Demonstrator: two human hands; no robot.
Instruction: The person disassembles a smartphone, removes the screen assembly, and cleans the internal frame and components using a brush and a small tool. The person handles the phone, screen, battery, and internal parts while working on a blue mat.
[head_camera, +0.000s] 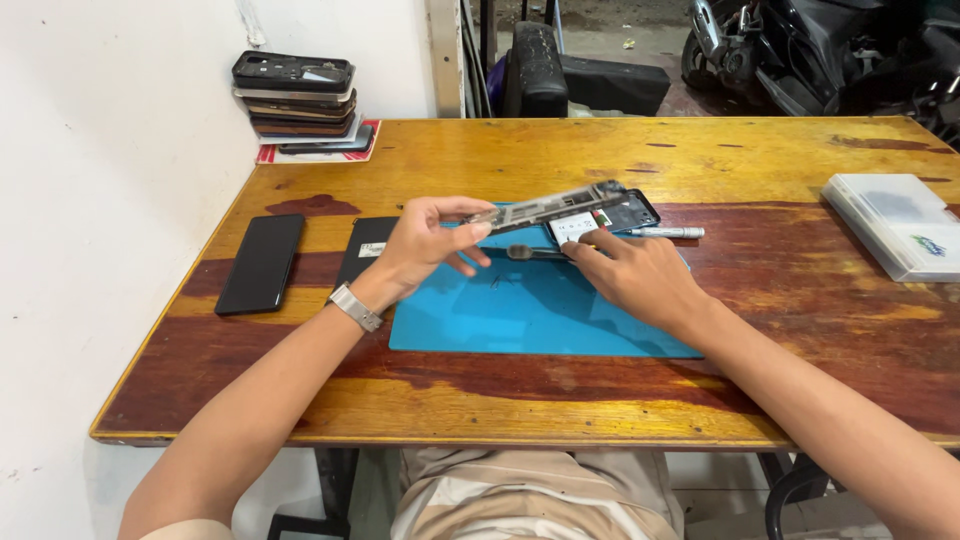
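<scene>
On a wooden table (700, 380) by a white wall, the left hand (425, 245) pinches a phone frame (550, 208) above the blue mat (520, 315); the right hand (635, 272) grips tweezers (535, 252).

A slim grey phone frame (548, 207) is being lifted off an opened phone (606, 219), tilting with its left end nearer the camera and its right end higher, above the back edge of the blue mat. The opened phone is lying flat beneath it, showing dark innards and a pale label. A thin dark tool (535, 252) is lying just in front.
</scene>
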